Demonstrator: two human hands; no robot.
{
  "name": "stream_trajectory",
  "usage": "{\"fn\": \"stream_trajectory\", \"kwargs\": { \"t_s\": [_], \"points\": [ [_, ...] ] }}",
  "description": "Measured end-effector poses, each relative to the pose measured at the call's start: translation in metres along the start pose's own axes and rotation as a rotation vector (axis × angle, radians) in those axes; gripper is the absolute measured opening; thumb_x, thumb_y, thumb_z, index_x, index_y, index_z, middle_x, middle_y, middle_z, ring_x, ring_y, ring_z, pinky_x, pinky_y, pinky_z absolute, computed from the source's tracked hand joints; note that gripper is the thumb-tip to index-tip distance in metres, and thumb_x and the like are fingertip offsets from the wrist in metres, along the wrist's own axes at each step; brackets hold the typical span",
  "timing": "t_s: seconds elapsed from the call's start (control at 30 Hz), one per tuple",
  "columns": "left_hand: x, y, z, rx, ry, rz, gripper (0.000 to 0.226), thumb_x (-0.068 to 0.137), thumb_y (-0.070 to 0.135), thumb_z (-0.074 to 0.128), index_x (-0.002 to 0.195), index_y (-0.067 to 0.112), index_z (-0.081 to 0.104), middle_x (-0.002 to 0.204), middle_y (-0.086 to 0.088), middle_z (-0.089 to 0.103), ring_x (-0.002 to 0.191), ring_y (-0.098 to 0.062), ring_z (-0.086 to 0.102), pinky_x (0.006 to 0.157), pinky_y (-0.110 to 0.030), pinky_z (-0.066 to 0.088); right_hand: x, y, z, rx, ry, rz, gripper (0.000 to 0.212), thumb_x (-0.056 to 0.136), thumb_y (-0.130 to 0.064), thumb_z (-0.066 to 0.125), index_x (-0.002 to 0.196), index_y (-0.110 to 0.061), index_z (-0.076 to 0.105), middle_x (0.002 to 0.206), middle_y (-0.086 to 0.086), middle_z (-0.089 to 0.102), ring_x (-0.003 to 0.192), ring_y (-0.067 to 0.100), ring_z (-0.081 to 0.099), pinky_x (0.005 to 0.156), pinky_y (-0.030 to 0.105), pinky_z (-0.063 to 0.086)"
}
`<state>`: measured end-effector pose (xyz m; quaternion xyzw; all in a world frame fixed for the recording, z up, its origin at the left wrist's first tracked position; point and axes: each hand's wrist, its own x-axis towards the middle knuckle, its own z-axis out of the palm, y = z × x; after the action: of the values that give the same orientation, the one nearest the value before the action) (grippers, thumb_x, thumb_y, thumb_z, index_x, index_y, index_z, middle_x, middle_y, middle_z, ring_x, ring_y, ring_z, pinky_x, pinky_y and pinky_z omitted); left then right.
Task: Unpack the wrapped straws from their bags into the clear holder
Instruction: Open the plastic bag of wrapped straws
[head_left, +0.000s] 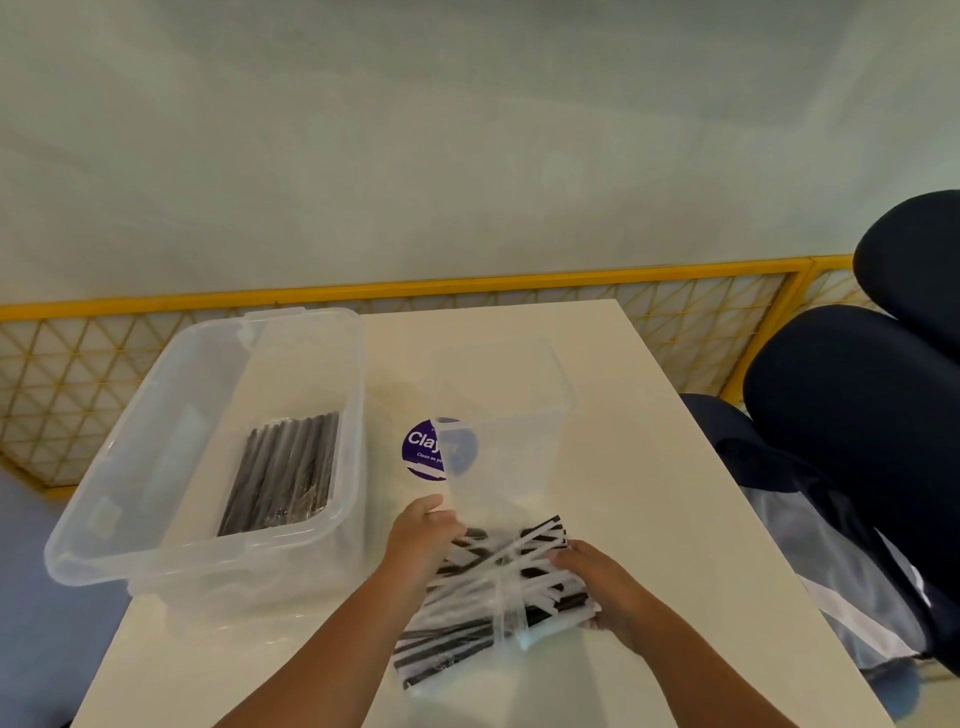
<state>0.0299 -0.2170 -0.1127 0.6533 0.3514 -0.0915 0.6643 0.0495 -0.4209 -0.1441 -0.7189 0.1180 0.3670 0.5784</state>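
Observation:
A clear holder (501, 400) stands in the middle of the white table (675, 519), just behind my hands. A thin clear bag (511, 613) lies at the near edge with several black straws in white wrappers (519, 551) crossing each other inside and on it. My left hand (423, 530) pinches the bag's upper left edge next to the holder. My right hand (597, 587) grips the straws and bag from the right side. A second bundle of bagged black straws (285, 467) lies in the clear storage tub (135, 467) at the left.
A round purple sticker (423, 449) is on the table behind the holder. Dark blue office chairs (857, 415) stand close along the table's right side. A yellow mesh fence (467, 291) runs behind the table, under a pale wall.

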Motion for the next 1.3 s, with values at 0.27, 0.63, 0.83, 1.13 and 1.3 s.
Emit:
{"fn": "stream_trajectory", "kwargs": {
  "t_s": [0.27,0.63,0.83,1.13,1.3],
  "points": [
    [-0.012,-0.05,-0.009,0.712,0.172,0.302,0.05,0.087,0.038,0.055,0.134,0.026,0.043,0.142,0.004,0.039,0.131,-0.018,0.033,0.106,-0.037,0.032,0.007,-0.001,-0.015,0.049,0.129,-0.127,0.055,0.085,-0.047,0.057,0.133,-0.023,0.044,0.134,0.001,0.044,0.129,0.025,0.039,0.104,0.037,0.029],
    [-0.001,-0.063,0.003,0.758,-0.014,0.074,0.08,0.078,0.068,0.052,0.145,0.04,0.02,0.158,0.002,-0.006,0.144,-0.031,-0.008,0.114,-0.051,0.012,0.029,0.004,0.008,0.006,0.102,-0.278,0.04,0.101,-0.028,0.036,0.14,-0.022,0.039,0.145,-0.002,0.038,0.137,0.016,0.032,0.113,0.031,0.022],
    [0.009,-0.071,-0.001,0.776,-0.072,0.115,0.078,0.08,0.066,0.051,0.146,0.037,0.021,0.158,0.004,0.002,0.145,-0.029,0.0,0.115,-0.046,0.01,0.034,0.009,0.009,0.222,0.12,-0.222,0.021,0.093,-0.013,0.048,0.089,-0.022,0.066,0.099,0.008,0.063,0.096,0.025,0.056,0.092,0.038,0.042],
    [0.008,-0.073,-0.007,0.736,0.017,0.259,0.021,0.088,0.042,0.051,0.07,0.033,0.058,0.148,0.005,0.035,0.135,-0.016,0.031,0.11,-0.036,0.025,0.041,0.029,0.003,0.076,0.017,-0.255,0.019,0.076,-0.022,0.069,0.06,-0.012,0.071,0.142,-0.013,0.042,0.129,0.014,0.042,0.112,0.045,0.029],
    [0.01,-0.081,-0.006,0.883,-0.045,0.219,0.048,0.09,0.048,0.044,0.136,0.037,0.038,0.156,0.001,0.011,0.144,-0.026,0.004,0.115,-0.044,0.014,0.037,0.023,-0.002,-0.2,-0.108,-0.22,0.053,0.079,0.003,0.066,0.128,-0.013,0.055,0.135,-0.019,0.036,0.121,0.01,0.042,0.097,0.028,0.042]
  ]
}}
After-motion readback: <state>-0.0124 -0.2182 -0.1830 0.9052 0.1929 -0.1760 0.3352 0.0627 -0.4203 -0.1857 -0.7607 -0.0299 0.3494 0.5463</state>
